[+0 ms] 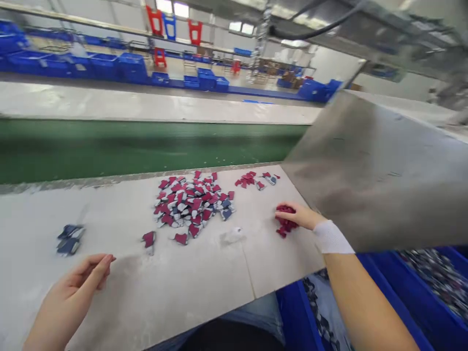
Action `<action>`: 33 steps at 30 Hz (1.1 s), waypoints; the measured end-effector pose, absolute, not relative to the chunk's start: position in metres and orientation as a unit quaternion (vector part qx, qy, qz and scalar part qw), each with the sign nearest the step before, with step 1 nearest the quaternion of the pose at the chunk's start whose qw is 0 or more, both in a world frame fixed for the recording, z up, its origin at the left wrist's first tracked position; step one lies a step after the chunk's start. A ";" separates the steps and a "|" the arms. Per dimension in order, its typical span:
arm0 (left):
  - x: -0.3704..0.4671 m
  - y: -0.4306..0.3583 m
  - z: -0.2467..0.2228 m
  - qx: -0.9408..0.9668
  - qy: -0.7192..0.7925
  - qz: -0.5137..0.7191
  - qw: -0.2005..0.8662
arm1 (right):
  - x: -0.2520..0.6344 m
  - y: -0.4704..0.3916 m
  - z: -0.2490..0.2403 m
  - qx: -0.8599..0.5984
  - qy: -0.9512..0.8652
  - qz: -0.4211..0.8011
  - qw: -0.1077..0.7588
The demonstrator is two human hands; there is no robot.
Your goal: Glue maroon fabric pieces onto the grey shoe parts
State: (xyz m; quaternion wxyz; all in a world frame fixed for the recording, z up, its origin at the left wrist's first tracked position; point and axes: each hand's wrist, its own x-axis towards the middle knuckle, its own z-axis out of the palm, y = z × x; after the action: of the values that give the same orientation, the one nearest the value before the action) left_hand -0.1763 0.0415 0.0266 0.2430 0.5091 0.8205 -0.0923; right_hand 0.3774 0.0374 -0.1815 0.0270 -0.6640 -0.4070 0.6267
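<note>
My right hand [300,214] is closed over a small heap of dark red pieces [287,225] on the right of the white table. My left hand [86,282] hovers low over the left side, thumb and fingers pinched together; a tiny reddish bit may show at the tips, too small to name. Just beyond it lie a few dark blue-grey pieces [69,240]. A single red-and-white piece [149,240] rests to its right. In the middle spreads a loose pile of small red, white and grey pieces [193,200]. More small red pieces [246,179] lie behind my right hand.
A grey metal panel [365,180] slants up on the right, close to my right forearm. Blue bins [303,317] with dark pieces stand below the table [190,278] at the right. A green conveyor belt [146,148] runs along the far edge. A whitish lump [234,235] lies mid-table.
</note>
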 end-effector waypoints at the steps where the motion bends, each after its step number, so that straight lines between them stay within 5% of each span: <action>1: -0.170 0.037 0.032 0.465 0.849 -0.074 0.242 | 0.377 0.041 -0.179 -0.667 -0.432 0.606 0.023; 5: -0.160 0.022 0.040 0.397 0.898 -0.074 0.175 | 0.370 0.027 -0.181 -0.676 -0.527 0.515 0.014; 11: -0.197 0.047 0.034 0.591 0.803 -0.074 0.033 | 0.330 -0.013 -0.188 -0.649 -0.577 0.494 -0.036; 16: -0.222 0.092 0.031 0.610 0.760 -0.219 -0.046 | 0.318 -0.014 -0.176 -0.627 -0.607 0.486 -0.041; 33: -0.233 0.104 0.005 0.602 0.770 -0.212 0.022 | 0.331 0.060 -0.214 -0.646 -0.623 0.438 -0.048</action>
State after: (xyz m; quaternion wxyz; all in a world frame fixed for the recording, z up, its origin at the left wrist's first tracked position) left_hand -0.2326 0.1037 0.0054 0.0216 0.6016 0.7700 -0.2117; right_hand 0.3306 0.0605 -0.2143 -0.0479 -0.6459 -0.6233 0.4382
